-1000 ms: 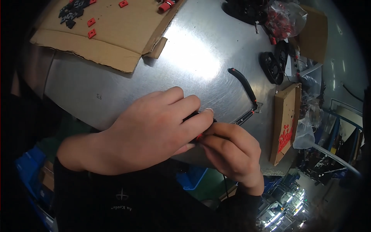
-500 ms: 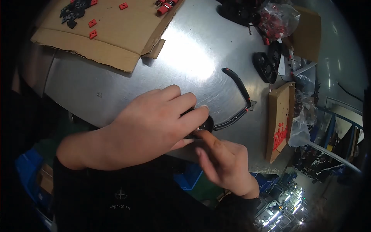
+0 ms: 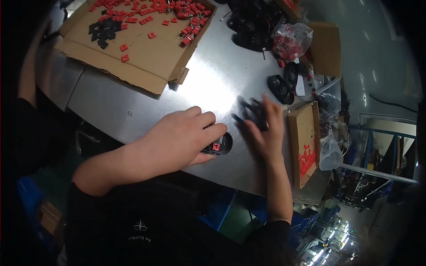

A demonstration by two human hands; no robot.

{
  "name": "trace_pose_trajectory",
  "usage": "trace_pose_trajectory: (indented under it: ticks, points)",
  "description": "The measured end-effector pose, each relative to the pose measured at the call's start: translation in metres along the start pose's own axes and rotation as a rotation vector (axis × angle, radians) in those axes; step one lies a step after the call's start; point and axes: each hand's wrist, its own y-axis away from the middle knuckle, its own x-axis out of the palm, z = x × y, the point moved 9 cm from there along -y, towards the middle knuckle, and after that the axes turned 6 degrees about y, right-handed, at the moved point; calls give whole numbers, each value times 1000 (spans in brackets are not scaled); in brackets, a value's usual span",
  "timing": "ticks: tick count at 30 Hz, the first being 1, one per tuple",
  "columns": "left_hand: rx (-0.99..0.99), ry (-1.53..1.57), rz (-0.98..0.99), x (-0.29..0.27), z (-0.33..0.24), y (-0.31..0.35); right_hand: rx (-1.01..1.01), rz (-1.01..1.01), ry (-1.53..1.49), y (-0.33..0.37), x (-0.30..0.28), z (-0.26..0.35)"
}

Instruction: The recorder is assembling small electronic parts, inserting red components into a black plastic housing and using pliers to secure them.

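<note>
My left hand (image 3: 191, 137) is closed around a black oval plastic housing (image 3: 227, 142) above the table's near edge. A small red block (image 3: 216, 146) sits in that housing, and the fingers cover much of the rest. To the right, my right hand (image 3: 269, 128) is over the table, smeared by motion. The black-handled pliers (image 3: 249, 106) are in its grasp, with their handles pointing left and fairly close together. Their jaws are hidden by the hand and the blur.
A cardboard tray (image 3: 133, 82) at the far left holds red and black pieces. Black housings (image 3: 280, 90) and a clear bag of red parts (image 3: 293, 42) lie at the far right. A narrow cardboard box (image 3: 294, 146) with small red pieces stands right of my right hand.
My right hand has left the housing and moved up and right to the pliers, whose widely spread handles have come together. My left hand still holds the housing. The view has shifted.
</note>
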Motion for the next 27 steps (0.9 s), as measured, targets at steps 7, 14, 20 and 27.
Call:
trace_pose_trajectory:
  ticks: [7,14,20,27]
  points:
    - [-59,7,3,1,6,4,59,-439,-1537,-15,-71,71]
    - [-116,93,33,-1,10,3,45,-542,-1175,-19,-26,124]
    - [-106,101,-5,3,10,3,20,-587,-1227,-14,-28,121]
    - [-100,95,0,4,11,5,232,-550,-932,-11,-21,130]
